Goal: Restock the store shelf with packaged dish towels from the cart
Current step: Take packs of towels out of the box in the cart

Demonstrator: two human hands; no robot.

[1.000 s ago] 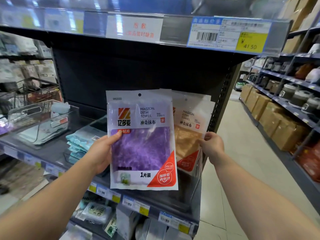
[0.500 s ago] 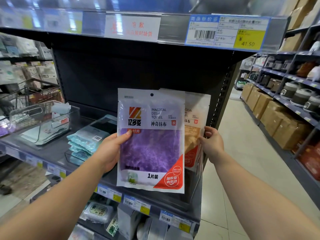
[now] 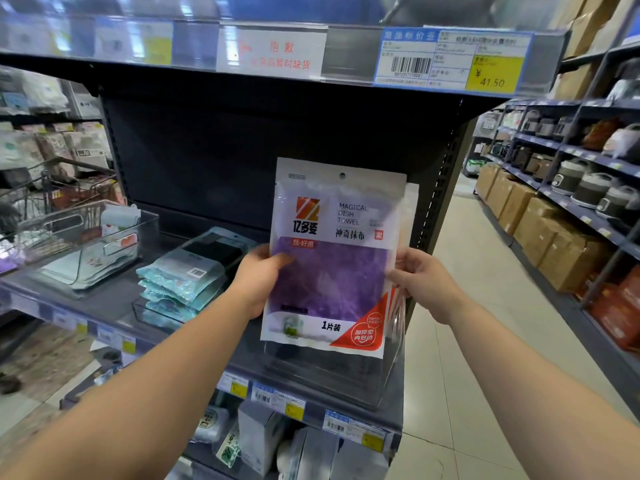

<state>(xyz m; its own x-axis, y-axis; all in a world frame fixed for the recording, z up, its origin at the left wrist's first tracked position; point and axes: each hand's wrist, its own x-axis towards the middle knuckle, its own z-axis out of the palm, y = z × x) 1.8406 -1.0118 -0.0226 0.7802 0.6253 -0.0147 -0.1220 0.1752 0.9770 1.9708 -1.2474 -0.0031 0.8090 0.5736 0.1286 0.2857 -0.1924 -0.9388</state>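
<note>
- Head view, centre of the frame: a purple dish towel packet (image 3: 334, 258) stands upright in both hands, its white header with the hang hole uppermost and the red corner flash at its lower right.
- The left hand (image 3: 258, 280) grips the packet's left edge, thumb curled over the front of the purple panel and fingers hidden behind it.
- The right hand (image 3: 420, 284) pinches the right edge, thumb on the front, the other fingers behind.
- Just behind the purple packet, a second packet (image 3: 412, 216) shows only as a thin pale strip along the right side; its colour cannot be told.
- The packets' lower edge sits inside the top of a clear plastic bin (image 3: 346, 379) at the right end of the dark shelf (image 3: 114, 299), lower centre of the frame.
- Left of centre, a stack of teal packets (image 3: 180, 282) lies in a low clear tray on the same shelf.
- At the far left, a clear handled basket (image 3: 86, 233) holds pale items, too blurred to name.
- Top of the frame: the upper shelf edge carries a white notice with red characters (image 3: 272, 51) and a price tag (image 3: 453, 60) reading 41.50.
- Right of the frame: an aisle with cardboard boxes (image 3: 540, 233) below rice cookers (image 3: 588, 188).
</note>
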